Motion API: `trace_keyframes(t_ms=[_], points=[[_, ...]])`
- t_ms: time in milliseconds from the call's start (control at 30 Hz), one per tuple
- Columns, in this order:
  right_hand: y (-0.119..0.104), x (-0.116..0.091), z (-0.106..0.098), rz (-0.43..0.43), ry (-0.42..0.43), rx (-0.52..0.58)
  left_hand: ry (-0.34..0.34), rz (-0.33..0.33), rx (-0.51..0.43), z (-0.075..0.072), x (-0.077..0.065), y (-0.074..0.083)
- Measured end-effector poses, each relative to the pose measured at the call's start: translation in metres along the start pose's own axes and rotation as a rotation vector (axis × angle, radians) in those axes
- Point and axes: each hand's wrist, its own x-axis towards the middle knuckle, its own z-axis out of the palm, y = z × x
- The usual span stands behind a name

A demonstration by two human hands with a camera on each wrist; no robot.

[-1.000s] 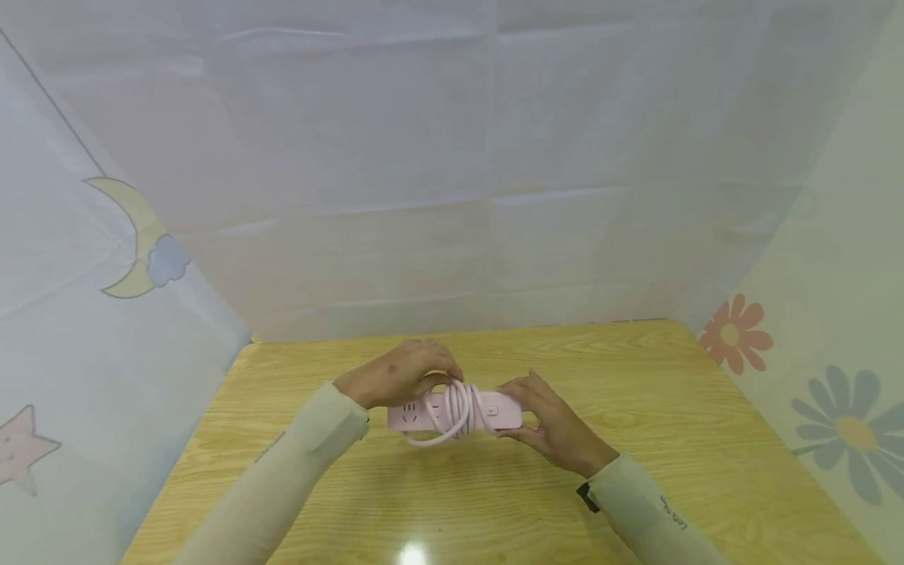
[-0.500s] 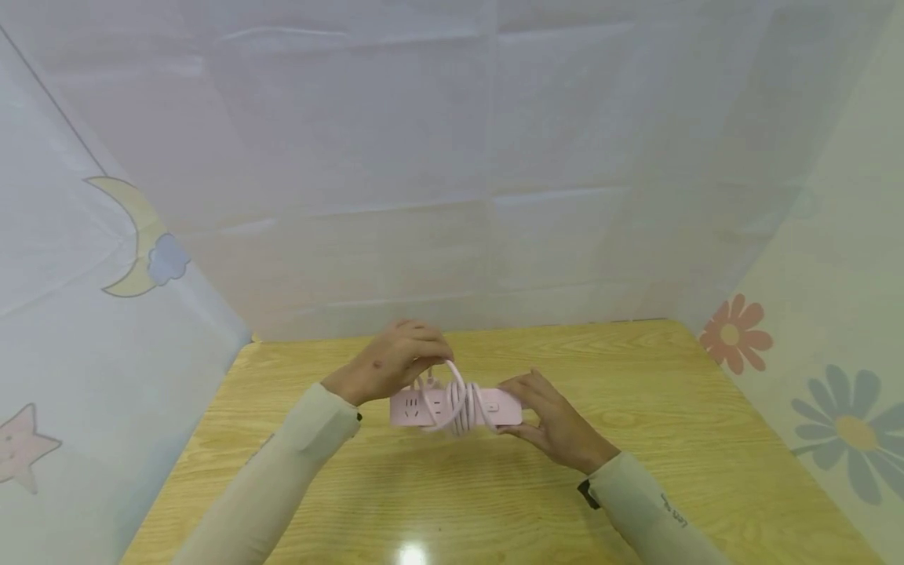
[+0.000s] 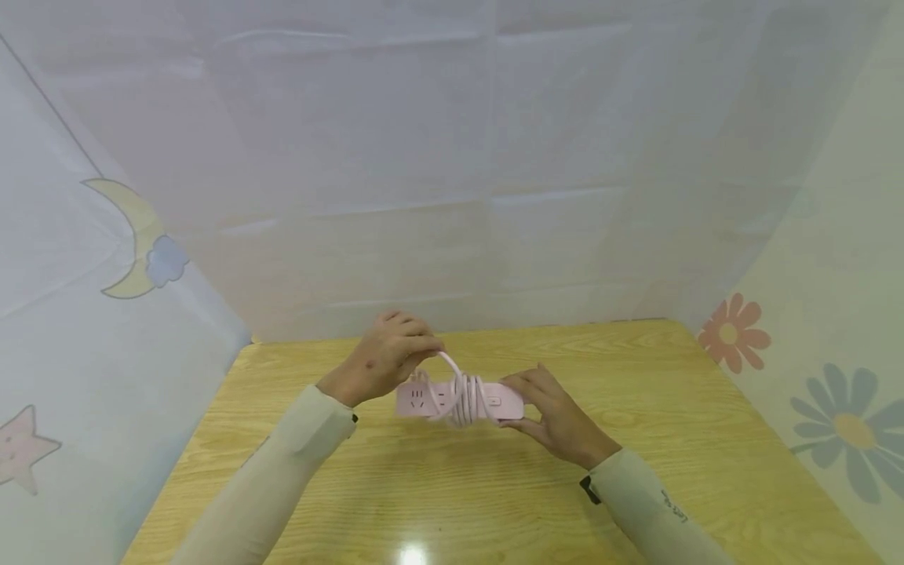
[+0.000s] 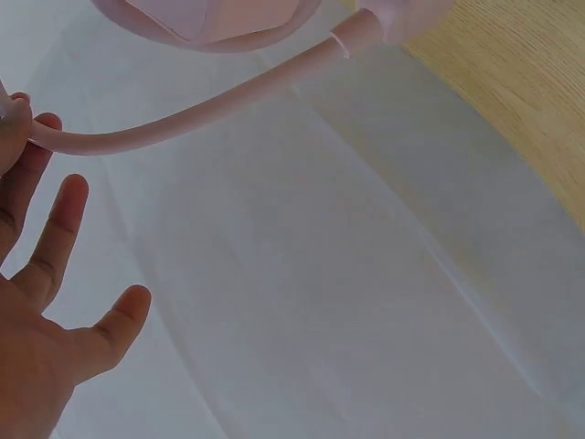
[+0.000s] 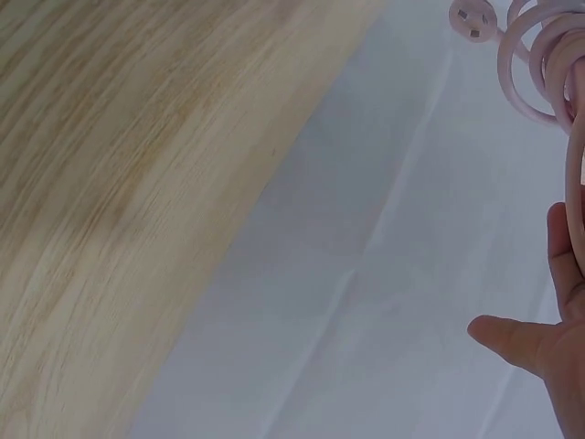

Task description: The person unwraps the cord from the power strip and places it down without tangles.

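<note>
A pink power strip (image 3: 413,402) is held up over the wooden table, sockets facing the head camera. Its pink cord (image 3: 466,400) is wound in several turns round the middle. My right hand (image 3: 561,416) grips the strip's right end between thumb and fingers, beside the switch. Up and to the left, my left hand (image 3: 388,353) pinches a raised loop of cord. In the left wrist view that cord (image 4: 201,119) curves away from the pinching fingertips (image 4: 41,128), the other fingers spread. The plug (image 5: 473,18) dangles near the coils in the right wrist view.
The wooden table (image 3: 452,502) reaches back to a pale sheet wall (image 3: 395,196). Side sheets with a moon (image 3: 137,235) on the left and flowers (image 3: 854,431) on the right enclose it.
My left hand has moved up and left, drawing the cord loop higher off the strip. The strip has risen slightly and shifted a little right; my right hand keeps its grip.
</note>
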Motion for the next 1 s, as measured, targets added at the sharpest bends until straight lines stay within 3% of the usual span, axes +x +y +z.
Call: trace_keyframes(t_ms=[1000], points=[[0.002, 0.001, 0.000, 0.025, 0.022, -0.110, 0.038, -0.034, 0.028, -0.010, -0.012, 0.009]])
